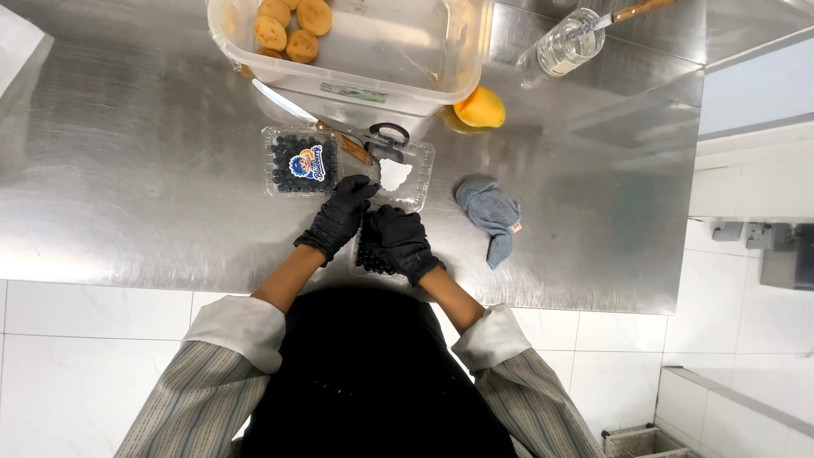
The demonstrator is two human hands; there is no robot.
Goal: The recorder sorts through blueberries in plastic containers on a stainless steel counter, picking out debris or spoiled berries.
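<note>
Here both gloved hands, left hand (339,216) and right hand (400,240), grip the open blueberry punnet (373,259).

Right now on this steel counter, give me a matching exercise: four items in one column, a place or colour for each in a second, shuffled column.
Items:
1. closed blueberry punnet
2. grey cloth
3. round cookies
4. yellow fruit

Places or colours:
A. crumpled on the counter beyond the right hand
B. inside the large clear plastic tub
C. beside the tub's corner nearest the cloth
D. past the left hand, a knife resting over its far edge

Pairs: 1-D, 2-A, 3-B, 4-C
</note>
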